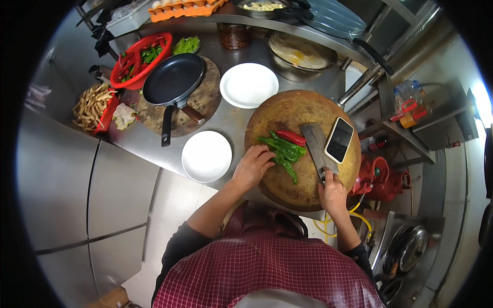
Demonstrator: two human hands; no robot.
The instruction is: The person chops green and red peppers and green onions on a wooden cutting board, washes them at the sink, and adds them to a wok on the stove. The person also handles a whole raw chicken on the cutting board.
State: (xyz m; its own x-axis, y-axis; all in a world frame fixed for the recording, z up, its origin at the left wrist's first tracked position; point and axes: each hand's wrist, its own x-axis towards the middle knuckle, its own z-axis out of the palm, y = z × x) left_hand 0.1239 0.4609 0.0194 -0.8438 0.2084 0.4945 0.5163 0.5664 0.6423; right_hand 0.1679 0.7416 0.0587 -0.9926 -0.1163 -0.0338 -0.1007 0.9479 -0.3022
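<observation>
A thick round wooden chopping board [296,192] lies before me. On it are several long green peppers [287,149] and a red pepper [290,137] just behind them. My left hand [254,164] is at the board's left edge, its fingertips at the stem ends of the green peppers; whether it grips one is unclear. My right hand [332,189] holds a cleaver [316,144] by its handle, the blade lying flat on the board and pointing away from me. A phone [339,140] with a dark screen lies right of the blade.
Two white plates [207,156] [249,85] stand left of and behind the board. A frying pan [175,79] sits on a second board [210,104]. Farther left are a red basket of peppers [166,44] and ginger-like roots [92,106]. A metal bowl [302,52] stands behind, under a shelf [262,22]. Red gas cylinders [385,184] stand right.
</observation>
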